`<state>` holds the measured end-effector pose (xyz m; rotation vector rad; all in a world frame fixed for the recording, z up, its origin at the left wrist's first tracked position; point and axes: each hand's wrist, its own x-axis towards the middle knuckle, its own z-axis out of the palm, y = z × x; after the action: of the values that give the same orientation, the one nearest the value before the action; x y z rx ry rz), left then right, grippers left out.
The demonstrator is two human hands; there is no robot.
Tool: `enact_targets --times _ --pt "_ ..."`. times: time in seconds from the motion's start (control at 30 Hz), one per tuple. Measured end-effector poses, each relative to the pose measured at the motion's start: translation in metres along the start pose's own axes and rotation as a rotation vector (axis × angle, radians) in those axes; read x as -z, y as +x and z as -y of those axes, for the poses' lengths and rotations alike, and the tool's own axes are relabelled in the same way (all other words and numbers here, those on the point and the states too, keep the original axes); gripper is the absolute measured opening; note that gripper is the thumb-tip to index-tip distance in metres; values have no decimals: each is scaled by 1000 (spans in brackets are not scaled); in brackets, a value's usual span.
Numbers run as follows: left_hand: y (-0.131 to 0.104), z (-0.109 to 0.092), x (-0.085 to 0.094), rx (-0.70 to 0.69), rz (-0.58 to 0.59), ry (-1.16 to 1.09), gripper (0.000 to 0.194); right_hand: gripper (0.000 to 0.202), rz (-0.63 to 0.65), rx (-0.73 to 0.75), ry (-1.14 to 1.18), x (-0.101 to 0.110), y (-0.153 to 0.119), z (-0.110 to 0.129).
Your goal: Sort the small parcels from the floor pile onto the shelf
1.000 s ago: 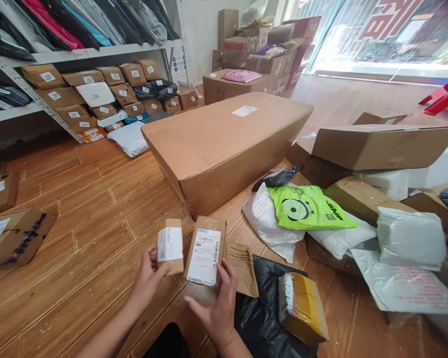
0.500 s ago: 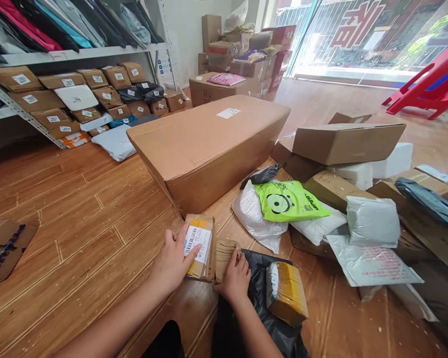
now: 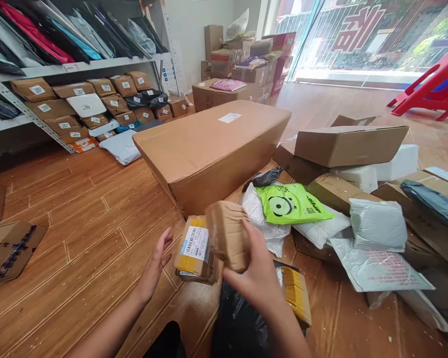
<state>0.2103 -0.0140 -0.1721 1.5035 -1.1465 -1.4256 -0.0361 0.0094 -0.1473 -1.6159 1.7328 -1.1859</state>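
Note:
My right hand (image 3: 259,271) grips a small brown taped parcel (image 3: 227,233) and holds it lifted above the floor. Beside it, a small stack of cardboard parcels (image 3: 194,248) with a white label and yellow tape lies on the wooden floor. My left hand (image 3: 155,266) hovers open just left of that stack, fingers apart, holding nothing. A yellow-taped box (image 3: 294,293) rests on a black bag (image 3: 239,323) under my right wrist.
A long cardboard box (image 3: 212,144) lies straight ahead. To the right is a heap of boxes and mailers with a green bag (image 3: 289,204). Shelves with labelled parcels (image 3: 78,99) line the left. Flat boxes (image 3: 7,248) lie far left; a red chair (image 3: 429,89) stands far right.
Both small parcels were set down as a stack on the floor. My right hand then picked up the brown taped parcel and raised it; my left hand let go and opened.

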Motion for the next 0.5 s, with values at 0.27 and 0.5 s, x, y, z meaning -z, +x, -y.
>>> enact_targets --times 0.27,0.5 --pt "-1 -64 -26 98 37 -81 93 77 207 132 78 -14 2 26" --pt "2 -63 -27 158 20 -75 101 77 -322 -654 -388 41 -22 -140"
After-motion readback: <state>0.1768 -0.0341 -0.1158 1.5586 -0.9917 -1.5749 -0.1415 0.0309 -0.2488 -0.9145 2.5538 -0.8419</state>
